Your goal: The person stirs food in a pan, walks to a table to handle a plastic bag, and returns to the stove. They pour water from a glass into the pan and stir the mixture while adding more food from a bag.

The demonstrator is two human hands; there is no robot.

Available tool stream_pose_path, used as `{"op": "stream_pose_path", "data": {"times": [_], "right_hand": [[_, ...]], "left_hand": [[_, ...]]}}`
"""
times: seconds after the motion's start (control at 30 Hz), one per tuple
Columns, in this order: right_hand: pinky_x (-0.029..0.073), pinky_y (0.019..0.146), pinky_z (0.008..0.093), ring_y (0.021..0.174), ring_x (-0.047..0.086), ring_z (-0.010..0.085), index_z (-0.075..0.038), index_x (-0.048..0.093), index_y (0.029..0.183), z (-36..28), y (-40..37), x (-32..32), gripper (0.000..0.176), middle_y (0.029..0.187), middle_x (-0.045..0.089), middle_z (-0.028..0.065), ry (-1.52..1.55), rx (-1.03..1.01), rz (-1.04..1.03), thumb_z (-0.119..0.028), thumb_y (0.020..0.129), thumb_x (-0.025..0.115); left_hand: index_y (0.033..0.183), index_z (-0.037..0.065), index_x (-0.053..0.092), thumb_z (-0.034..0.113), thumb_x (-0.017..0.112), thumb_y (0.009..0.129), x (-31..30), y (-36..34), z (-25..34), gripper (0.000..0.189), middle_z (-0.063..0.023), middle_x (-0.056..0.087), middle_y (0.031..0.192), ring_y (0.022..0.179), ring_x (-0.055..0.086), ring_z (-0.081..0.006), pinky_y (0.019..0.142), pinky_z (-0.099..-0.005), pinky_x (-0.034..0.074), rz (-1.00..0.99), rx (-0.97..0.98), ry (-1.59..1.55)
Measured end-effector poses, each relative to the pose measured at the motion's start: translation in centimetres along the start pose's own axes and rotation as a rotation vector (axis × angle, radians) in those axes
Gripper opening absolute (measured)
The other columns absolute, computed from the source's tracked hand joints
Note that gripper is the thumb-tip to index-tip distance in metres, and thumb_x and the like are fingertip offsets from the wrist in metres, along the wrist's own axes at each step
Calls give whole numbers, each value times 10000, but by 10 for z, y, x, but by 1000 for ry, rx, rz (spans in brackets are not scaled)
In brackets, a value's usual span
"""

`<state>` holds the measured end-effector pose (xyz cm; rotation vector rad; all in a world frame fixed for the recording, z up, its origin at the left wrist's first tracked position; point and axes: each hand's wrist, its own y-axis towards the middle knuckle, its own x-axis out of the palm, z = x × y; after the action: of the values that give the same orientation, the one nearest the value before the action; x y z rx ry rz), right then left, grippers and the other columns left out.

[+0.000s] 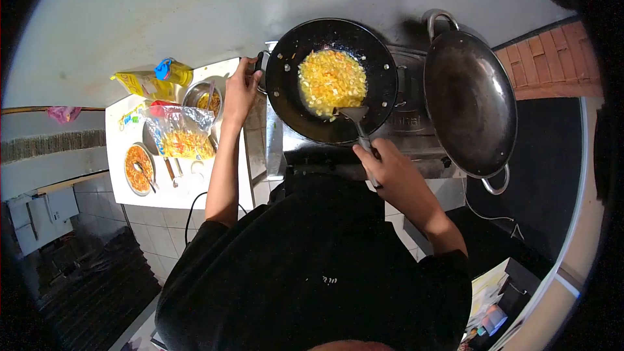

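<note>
Desk (pixel 195 190) front-left: bowl (pixel 138 169) of orange food, spoon in it. Plastic bag (pixel 179 131) of yellow stuff mid-desk, yellow pouch (pixel 156 80) at back edge. Left hand (pixel 242 91) closed round pan (pixel 289 105) side handle, just off desk's right edge. Pan on stove (pixel 411 123), yellow food (pixel 331 81) piled in its middle. Spatula (pixel 356 117) tip touching food's near edge, right hand (pixel 390 169) wrapped tight round its handle. Big dark wok (pixel 469 101) just right of pan.
</note>
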<state>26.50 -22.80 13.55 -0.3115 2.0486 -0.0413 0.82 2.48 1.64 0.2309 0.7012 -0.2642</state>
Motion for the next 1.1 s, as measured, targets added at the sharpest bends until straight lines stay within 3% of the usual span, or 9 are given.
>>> {"op": "stream_pose_path", "data": {"times": [0.07, 0.23, 0.37, 0.47, 0.67, 0.7, 0.87, 0.97, 1.1], "right_hand": [[535, 840, 442, 1030, 589, 351, 49, 572, 1298, 13, 15, 20, 490, 1073, 518, 176, 48, -109, 106, 59, 808, 607], [520, 880, 447, 1035, 594, 363, 8, 588, 1293, 13, 50, 0, 491, 1077, 525, 182, 52, -78, 117, 39, 804, 622], [509, 899, 440, 1022, 619, 370, -28, 612, 1272, 32, 100, -21, 480, 1071, 560, 180, 49, -239, 240, 41, 798, 623], [510, 885, 440, 1026, 621, 363, -40, 636, 1245, 50, 146, -30, 459, 1078, 579, 176, 35, -336, 242, 43, 794, 626], [502, 850, 428, 990, 613, 360, -62, 657, 1226, 66, 179, -23, 407, 1063, 596, 162, 67, -445, 122, -3, 823, 658], [496, 838, 416, 975, 608, 354, -63, 656, 1232, 67, 176, -23, 392, 1059, 602, 163, 82, -462, 79, -26, 842, 676], [509, 783, 393, 922, 638, 333, -58, 687, 1165, 60, 141, -39, 278, 1030, 638, 156, 148, -341, 6, -14, 891, 669], [519, 671, 410, 751, 651, 366, 11, 686, 1008, 59, 128, -59, 135, 873, 675, 182, 175, -217, 338, -62, 899, 655], [518, 642, 412, 681, 652, 362, 12, 680, 973, 80, 120, -50, 125, 823, 680, 193, 33, -86, 473, -86, 898, 666]], "left_hand": [[1249, 90, 582, 231, 663, 965, 0, 0, -2, 328, -165, 729, 904, 742, 708, -275, 686, -381, 515, -7, 0, 0], [1252, 93, 582, 232, 663, 965, -2, 0, 0, 328, -163, 727, 900, 714, 697, -276, 679, -385, 513, -10, 27, 7], [1235, 60, 570, 151, 648, 979, 3, 5, -15, 283, -118, 702, 864, 642, 623, -156, 622, -317, 493, -57, 0, -73], [1241, 55, 559, 150, 646, 982, 3, 5, -16, 290, -109, 699, 867, 639, 605, -147, 624, -316, 492, -57, 23, -80], [1235, 34, 560, 132, 658, 963, -1, 7, -6, 305, -178, 703, 900, 713, 664, -261, 688, -355, 515, -59, 0, -44], [1214, 34, 570, 89, 661, 943, 1, 8, -7, 291, -176, 668, 814, 651, 627, -259, 642, -358, 496, -10, 56, -92], [1189, 32, 584, 47, 672, 917, 5, 7, -10, 286, -163, 623, 713, 585, 586, -240, 594, -356, 476, 41, 97, -143], [1198, 37, 587, 73, 673, 927, 2, 7, -10, 286, -165, 656, 766, 658, 624, -230, 655, -350, 493, 1, 38, -154], [1203, 42, 583, 102, 675, 938, 1, 6, -8, 287, -164, 689, 820, 726, 654, -195, 705, -335, 508, -26, -11, -137]]}}
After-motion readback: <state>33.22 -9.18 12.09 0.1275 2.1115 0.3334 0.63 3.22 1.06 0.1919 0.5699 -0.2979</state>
